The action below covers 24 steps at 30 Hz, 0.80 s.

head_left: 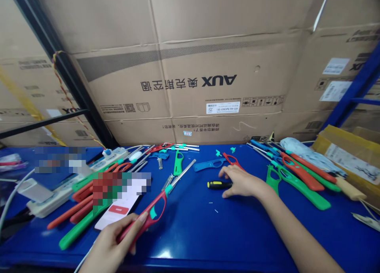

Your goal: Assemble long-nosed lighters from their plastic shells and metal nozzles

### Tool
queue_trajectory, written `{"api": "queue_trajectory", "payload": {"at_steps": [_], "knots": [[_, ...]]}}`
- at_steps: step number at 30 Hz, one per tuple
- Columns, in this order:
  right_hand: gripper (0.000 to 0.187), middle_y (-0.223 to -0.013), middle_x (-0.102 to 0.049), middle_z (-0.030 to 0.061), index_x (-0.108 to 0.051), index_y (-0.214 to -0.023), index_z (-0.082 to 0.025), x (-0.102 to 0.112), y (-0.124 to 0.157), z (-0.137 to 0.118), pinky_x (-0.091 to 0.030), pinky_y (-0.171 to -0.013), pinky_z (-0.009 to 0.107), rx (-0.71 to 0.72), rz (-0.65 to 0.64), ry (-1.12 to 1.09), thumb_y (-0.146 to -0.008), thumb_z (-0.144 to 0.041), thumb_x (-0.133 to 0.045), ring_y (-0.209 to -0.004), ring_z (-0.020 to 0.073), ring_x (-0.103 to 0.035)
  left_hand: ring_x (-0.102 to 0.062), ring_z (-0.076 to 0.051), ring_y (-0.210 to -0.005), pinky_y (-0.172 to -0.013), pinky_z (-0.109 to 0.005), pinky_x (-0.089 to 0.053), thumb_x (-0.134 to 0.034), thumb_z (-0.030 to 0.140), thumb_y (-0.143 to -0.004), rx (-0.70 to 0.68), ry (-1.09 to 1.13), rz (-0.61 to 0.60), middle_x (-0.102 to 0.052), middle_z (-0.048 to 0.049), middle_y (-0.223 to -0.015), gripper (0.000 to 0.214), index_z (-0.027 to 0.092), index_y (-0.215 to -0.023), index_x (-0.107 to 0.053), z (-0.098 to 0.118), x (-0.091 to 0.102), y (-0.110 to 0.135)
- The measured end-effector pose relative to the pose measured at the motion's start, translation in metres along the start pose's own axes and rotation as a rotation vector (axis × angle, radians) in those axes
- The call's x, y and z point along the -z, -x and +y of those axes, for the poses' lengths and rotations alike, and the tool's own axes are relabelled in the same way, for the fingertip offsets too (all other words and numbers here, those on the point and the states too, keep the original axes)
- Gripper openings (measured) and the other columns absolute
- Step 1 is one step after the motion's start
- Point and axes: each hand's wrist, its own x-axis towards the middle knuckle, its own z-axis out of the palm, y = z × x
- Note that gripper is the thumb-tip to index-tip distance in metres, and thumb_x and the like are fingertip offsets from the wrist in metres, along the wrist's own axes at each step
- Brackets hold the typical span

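Observation:
My left hand (pixel 115 241) is closed round the red handle of a long-nosed lighter (pixel 157 209). Its metal tube points up and away, and a teal trigger shows in the handle's loop. My right hand (pixel 240 181) hovers low over the table, thumb and fingers apart. A black and yellow screwdriver (pixel 219 184) lies between those spread fingers; its far end is hidden by the hand. Just beyond lie a blue lighter shell half (pixel 209 165) and a red shell piece (pixel 233 160), partly behind my fingers. A green shell half (pixel 178 164) rests farther left.
Lighters lie piled left, beside a phone (pixel 118 207) and a white power strip (pixel 59 201). More lighters, including a green one (pixel 308 189), lie right, near an open cardboard box (pixel 356 154). Small teal parts (pixel 218 152) and metal tubes sit toward the back, before a cardboard wall (pixel 184 59).

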Motion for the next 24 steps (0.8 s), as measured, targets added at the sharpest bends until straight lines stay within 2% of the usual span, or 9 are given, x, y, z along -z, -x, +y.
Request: {"api": "queue_trajectory", "payload": {"at_steps": [3, 5, 9, 11, 13, 15, 17, 21, 24], "knots": [[0.017, -0.082, -0.067, 0.0069, -0.067, -0.080, -0.020, 0.001, -0.001, 0.006, -0.048, -0.066, 0.031, -0.071, 0.011, 0.068, -0.065, -0.020, -0.075, -0.081, 0.0253, -0.064, -0.046, -0.013, -0.046, -0.046, -0.019, -0.036, -0.049, 0.067, -0.077, 0.051, -0.042, -0.084, -0.048, 0.0030, -0.045, 0.052, 0.019, -0.061, -0.060, 0.001, 0.016, 0.005], [0.002, -0.078, -0.067, 0.0075, -0.064, -0.075, -0.020, 0.002, -0.003, 0.007, -0.045, -0.061, 0.032, -0.089, 0.058, 0.074, -0.075, -0.021, -0.066, -0.074, 0.0261, -0.065, -0.045, -0.012, -0.045, -0.044, -0.018, -0.035, -0.050, 0.064, -0.078, 0.060, -0.038, -0.145, -0.048, 0.0034, -0.045, 0.049, 0.019, -0.063, -0.060, 0.006, 0.016, 0.003], [0.012, -0.091, -0.068, 0.0154, -0.059, -0.091, -0.017, 0.005, -0.009, 0.003, -0.046, -0.064, 0.036, -0.147, 0.234, 0.084, -0.088, -0.022, -0.049, -0.085, 0.0317, -0.066, -0.044, -0.012, -0.041, -0.039, -0.018, -0.031, -0.054, 0.055, -0.080, 0.005, -0.049, -0.253, -0.052, 0.0043, -0.049, 0.039, 0.019, -0.066, -0.060, 0.018, 0.000, -0.014], [0.015, -0.099, -0.068, 0.0163, -0.054, -0.101, -0.017, 0.005, -0.012, 0.000, -0.047, -0.069, 0.036, -0.136, 0.346, 0.049, -0.091, -0.024, -0.044, -0.091, 0.0308, -0.066, -0.053, -0.014, -0.050, -0.045, -0.020, -0.037, -0.051, 0.051, -0.084, -0.098, -0.062, -0.261, -0.058, 0.0023, -0.058, 0.036, 0.019, -0.071, -0.062, 0.025, -0.012, -0.026], [0.015, -0.103, -0.067, 0.0144, -0.049, -0.104, -0.019, 0.004, -0.015, -0.004, -0.049, -0.074, 0.036, -0.051, 0.487, -0.067, -0.092, -0.027, -0.044, -0.094, 0.0283, -0.066, -0.061, -0.019, -0.066, -0.060, -0.024, -0.044, -0.047, 0.046, -0.088, -0.211, -0.112, -0.209, -0.065, -0.0010, -0.071, 0.032, 0.020, -0.079, -0.065, 0.035, -0.024, -0.037], [0.015, -0.103, -0.067, 0.0122, -0.046, -0.103, -0.021, 0.000, -0.016, -0.007, -0.050, -0.077, 0.037, 0.063, 0.597, -0.229, -0.090, -0.028, -0.047, -0.095, 0.0270, -0.066, -0.061, -0.023, -0.082, -0.075, -0.031, -0.045, -0.048, 0.040, -0.089, -0.333, -0.203, -0.107, -0.066, -0.0049, -0.085, 0.026, 0.021, -0.086, -0.066, 0.045, -0.036, -0.045], [0.017, -0.104, -0.067, 0.0117, -0.043, -0.104, -0.022, -0.003, -0.017, -0.009, -0.052, -0.078, 0.038, 0.149, 0.639, -0.345, -0.090, -0.029, -0.046, -0.096, 0.0271, -0.066, -0.058, -0.025, -0.092, -0.083, -0.036, -0.043, -0.051, 0.033, -0.088, -0.472, -0.285, -0.046, -0.063, -0.0075, -0.096, 0.019, 0.021, -0.090, -0.066, 0.057, -0.050, -0.050], [0.018, -0.111, -0.065, 0.0130, -0.042, -0.107, -0.022, -0.008, -0.016, -0.012, -0.051, -0.081, 0.041, 0.239, 0.668, -0.419, -0.090, -0.030, -0.045, -0.101, 0.0283, -0.065, -0.054, -0.023, -0.090, -0.081, -0.038, -0.041, -0.059, 0.022, -0.084, -0.668, -0.392, -0.158, -0.059, -0.0055, -0.096, 0.007, 0.022, -0.088, -0.064, 0.075, -0.082, -0.050], [0.018, -0.109, -0.066, 0.0119, -0.043, -0.106, -0.023, -0.007, -0.015, -0.014, -0.051, -0.083, 0.042, 0.237, 0.664, -0.436, -0.090, -0.031, -0.046, -0.101, 0.0285, -0.065, -0.052, -0.023, -0.092, -0.082, -0.037, -0.038, -0.062, 0.021, -0.084, -0.752, -0.425, -0.207, -0.059, -0.0042, -0.097, 0.010, 0.023, -0.093, -0.065, 0.082, -0.099, -0.050]]}}
